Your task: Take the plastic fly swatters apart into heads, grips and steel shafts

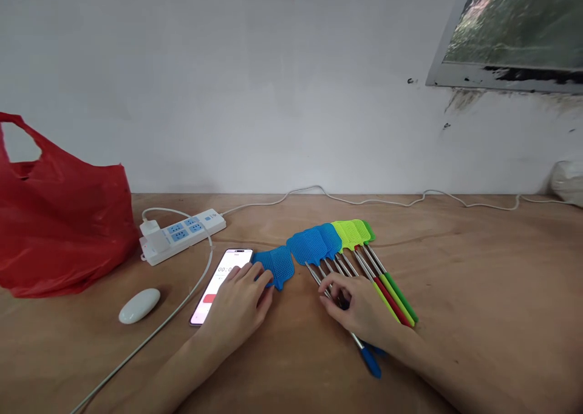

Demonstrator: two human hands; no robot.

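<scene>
My left hand (241, 302) is closed at the lower left edge of a loose blue fly swatter head (280, 265), its fingers partly covering it. My right hand (359, 305) has thumb and fingers curled round a thin metal fly swatter handle (371, 360) with a blue grip. The rod's bare upper end points up and left, apart from the loose head. Just beyond my right hand lies a fanned row of fly swatters, with blue heads (310, 246), yellow-green heads (348, 233) and a green one (370, 230) at the right. My right hand hides part of their rods.
A lit phone (232, 260) lies partly under my left hand. Further left are a white mouse-like oval object (139, 306), a white power strip (182, 237) with cables, and a red plastic bag (64, 220). A white cord (364, 202) runs along the wall.
</scene>
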